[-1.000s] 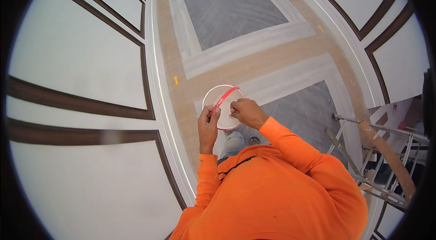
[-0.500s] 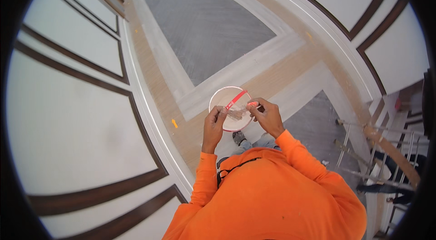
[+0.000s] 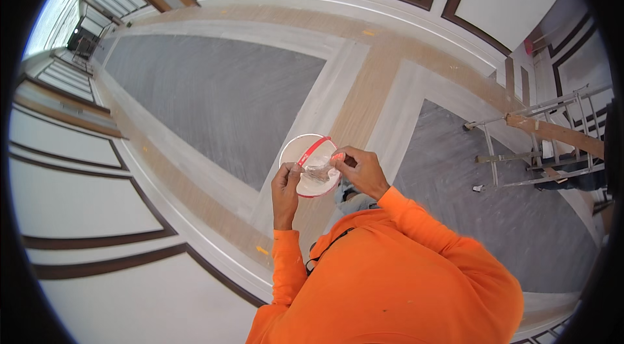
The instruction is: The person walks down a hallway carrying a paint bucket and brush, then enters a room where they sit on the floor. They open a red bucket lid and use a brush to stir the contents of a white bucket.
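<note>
A round, pale tub [image 3: 284,157] with a light rim and a red lower edge shows below my hands, in front of my body. Across its top runs a red strip [image 3: 314,151] with pale marks. My left hand [image 3: 286,186] has its fingers closed at the lower left end of this strip. My right hand [image 3: 361,170] pinches a small red piece [image 3: 337,157] near the tub's right side. Crinkled, see-through material [image 3: 317,173], like thin plastic film, stretches between both hands. Whether the tub stands on something or hangs is hidden.
Grey floor panels [image 3: 214,97] have whitish borders and tan bands. Framed white wall panels [image 3: 84,181] line both sides. To the right stands a metal ladder or scaffold frame [image 3: 492,155], with a wooden board [image 3: 552,134] and a partly hidden person in dark clothing.
My view has turned to the right, so the hallway now runs to the upper left. Hands, tub and red strip have shifted slightly left in view. Both hands keep their pinching grip.
</note>
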Tool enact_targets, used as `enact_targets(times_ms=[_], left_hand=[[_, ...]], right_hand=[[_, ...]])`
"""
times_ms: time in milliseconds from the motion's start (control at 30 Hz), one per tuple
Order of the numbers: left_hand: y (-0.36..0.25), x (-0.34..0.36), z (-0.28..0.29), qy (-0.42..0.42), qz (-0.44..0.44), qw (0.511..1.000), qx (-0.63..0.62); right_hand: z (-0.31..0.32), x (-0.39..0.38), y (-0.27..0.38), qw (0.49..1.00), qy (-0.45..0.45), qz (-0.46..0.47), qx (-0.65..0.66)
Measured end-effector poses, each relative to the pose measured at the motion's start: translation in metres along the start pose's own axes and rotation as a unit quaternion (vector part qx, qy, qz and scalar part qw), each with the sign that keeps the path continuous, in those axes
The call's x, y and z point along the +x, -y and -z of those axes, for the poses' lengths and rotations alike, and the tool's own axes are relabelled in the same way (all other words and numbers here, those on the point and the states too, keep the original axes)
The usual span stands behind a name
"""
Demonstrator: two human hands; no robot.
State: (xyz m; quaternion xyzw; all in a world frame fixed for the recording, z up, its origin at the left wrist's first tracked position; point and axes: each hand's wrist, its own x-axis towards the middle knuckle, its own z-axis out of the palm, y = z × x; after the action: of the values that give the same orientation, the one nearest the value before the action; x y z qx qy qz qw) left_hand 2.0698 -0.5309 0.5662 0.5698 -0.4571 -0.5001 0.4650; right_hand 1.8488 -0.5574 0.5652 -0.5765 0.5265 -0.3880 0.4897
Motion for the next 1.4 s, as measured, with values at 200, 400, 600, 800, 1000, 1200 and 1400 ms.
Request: enact_targets(times_ms=[200,400,600,800,1000,1200,1400], left_hand=[[-0.031,0.111,-0.062,0.139,-0.049,0.987,0.058],[-0.066,0.200,-0.151,0.273,-0.043,0.943,0.187],[-0.070,0.294,-0.259,0.352,-0.208,0.859,0.308],[-0.083,0.379,-0.400,0.444,-0.214,0.827,0.271],[-0.093,0.449,-0.587,0.561,-0.242,0.770,0.184],[-0.108,0.484,-0.782,0.629,-0.242,0.717,0.175],[-0.091,0.490,-0.994,0.690,-0.251,0.665,0.135]], right_hand=[[0.041,0.074,-0.016,0.989,-0.044,0.127,-0.056],[0.117,0.127,-0.020,0.983,-0.099,0.120,-0.094],[0.208,0.169,-0.037,0.977,-0.186,0.074,-0.078],[0.349,0.218,-0.053,0.968,-0.204,0.029,-0.141],[0.479,0.234,-0.077,0.925,-0.368,-0.066,-0.070],[0.576,0.191,-0.224,0.725,-0.655,-0.165,0.133],[0.480,0.066,-0.519,0.473,-0.473,-0.743,-0.004]])
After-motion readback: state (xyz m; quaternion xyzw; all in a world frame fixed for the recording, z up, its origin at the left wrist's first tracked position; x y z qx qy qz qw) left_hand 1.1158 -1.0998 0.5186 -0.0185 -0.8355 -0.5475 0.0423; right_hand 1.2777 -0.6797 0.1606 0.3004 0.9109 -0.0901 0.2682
